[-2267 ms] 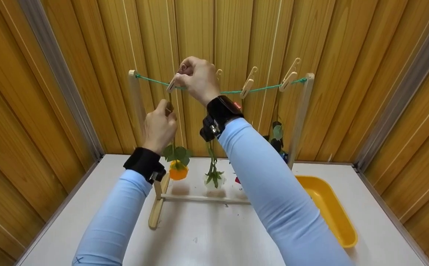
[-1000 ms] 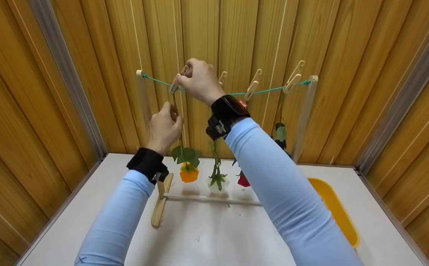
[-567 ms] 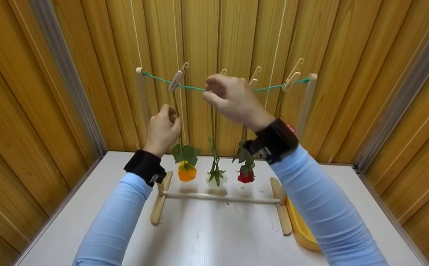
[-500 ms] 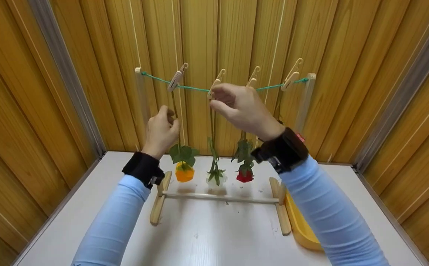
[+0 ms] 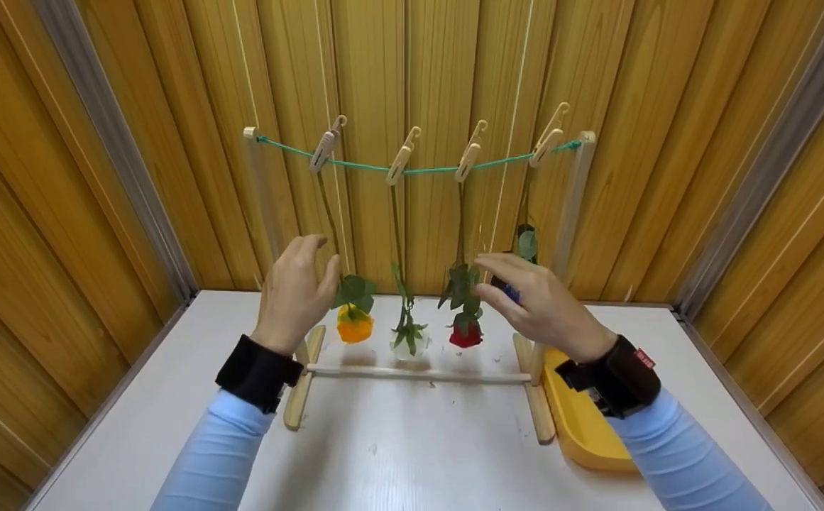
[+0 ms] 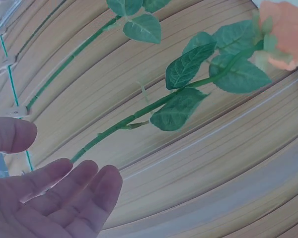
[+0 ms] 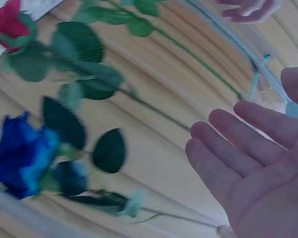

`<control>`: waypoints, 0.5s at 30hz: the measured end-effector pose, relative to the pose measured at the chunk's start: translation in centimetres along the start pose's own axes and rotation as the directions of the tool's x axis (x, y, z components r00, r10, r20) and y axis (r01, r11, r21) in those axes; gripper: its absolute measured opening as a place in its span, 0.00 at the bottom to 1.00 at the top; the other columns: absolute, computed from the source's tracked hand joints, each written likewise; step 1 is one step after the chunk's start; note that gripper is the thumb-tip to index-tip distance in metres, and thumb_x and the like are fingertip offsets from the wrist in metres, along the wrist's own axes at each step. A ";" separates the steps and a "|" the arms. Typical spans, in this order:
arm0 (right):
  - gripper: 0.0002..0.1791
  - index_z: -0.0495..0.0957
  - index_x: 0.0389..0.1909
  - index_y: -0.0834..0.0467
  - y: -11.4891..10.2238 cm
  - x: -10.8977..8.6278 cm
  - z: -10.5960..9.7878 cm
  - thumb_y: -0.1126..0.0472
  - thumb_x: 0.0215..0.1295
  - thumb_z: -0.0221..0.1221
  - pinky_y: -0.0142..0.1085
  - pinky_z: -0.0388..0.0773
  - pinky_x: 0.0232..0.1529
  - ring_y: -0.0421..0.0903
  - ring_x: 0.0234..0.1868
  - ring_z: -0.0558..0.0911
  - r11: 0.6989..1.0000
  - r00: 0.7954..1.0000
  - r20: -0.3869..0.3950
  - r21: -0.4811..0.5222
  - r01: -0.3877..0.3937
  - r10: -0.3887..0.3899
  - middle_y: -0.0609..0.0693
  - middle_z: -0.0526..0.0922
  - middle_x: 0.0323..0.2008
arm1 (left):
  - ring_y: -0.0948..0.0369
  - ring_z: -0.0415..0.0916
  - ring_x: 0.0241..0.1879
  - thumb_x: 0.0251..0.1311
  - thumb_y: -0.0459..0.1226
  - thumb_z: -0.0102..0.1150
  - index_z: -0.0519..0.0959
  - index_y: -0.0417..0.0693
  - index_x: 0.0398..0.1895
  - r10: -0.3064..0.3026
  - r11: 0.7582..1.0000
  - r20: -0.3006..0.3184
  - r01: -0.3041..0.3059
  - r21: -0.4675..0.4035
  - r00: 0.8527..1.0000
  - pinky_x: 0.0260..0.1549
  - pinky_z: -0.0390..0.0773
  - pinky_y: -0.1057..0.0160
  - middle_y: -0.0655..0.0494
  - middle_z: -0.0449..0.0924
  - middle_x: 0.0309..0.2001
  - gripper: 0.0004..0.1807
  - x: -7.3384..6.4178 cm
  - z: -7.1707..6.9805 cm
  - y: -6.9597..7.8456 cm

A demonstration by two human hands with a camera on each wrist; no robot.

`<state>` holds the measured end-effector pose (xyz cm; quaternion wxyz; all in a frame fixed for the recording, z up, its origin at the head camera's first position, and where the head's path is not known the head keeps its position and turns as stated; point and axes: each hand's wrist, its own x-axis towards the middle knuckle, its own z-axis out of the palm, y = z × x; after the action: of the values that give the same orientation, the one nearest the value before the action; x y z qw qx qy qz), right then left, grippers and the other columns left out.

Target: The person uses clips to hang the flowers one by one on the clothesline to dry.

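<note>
Four is avoided here: several roses hang head down from a green cord (image 5: 362,166), each stem pinched by a clothespin. The orange rose (image 5: 354,324) hangs leftmost under a pinkish clothespin (image 5: 322,151). A white rose (image 5: 409,342) and a red rose (image 5: 465,331) hang in the middle, below two cream clothespins. A blue rose (image 7: 21,156), mostly behind the right hand in the head view, hangs at the right. My left hand (image 5: 297,294) is beside the orange rose's stem, fingers relaxed, holding nothing. My right hand (image 5: 543,301) is near the red rose, fingers extended, holding nothing.
A wooden frame with two posts carries the cord; its lower bar (image 5: 419,374) and feet stand on the white table (image 5: 397,454). A yellow tray (image 5: 589,433) lies right of the frame, partly under the right forearm. Wood-panelled walls enclose the table.
My right hand has let go of the leftmost clothespin and moved right and down. My left hand has come away from the orange rose's stem and lowered slightly.
</note>
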<state>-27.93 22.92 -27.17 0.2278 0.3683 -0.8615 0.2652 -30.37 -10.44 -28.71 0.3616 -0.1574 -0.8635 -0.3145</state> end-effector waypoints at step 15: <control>0.33 0.67 0.73 0.70 3.2 -6.6 3.3 0.59 0.74 0.62 0.62 0.64 0.70 0.66 0.74 0.66 0.974 0.984 -0.095 -0.156 -0.164 0.151 0.67 0.67 0.74 | 0.40 0.73 0.63 0.70 0.48 0.62 0.75 0.33 0.65 0.157 0.951 -0.050 -0.137 0.279 0.986 0.61 0.74 0.41 0.35 0.76 0.64 0.30 -6.1 1.7 0.5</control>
<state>-26.88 26.09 -34.44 0.2710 0.2677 -0.8965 0.2261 -26.81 -9.26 -33.78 0.4331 -0.1580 -0.8711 -0.1694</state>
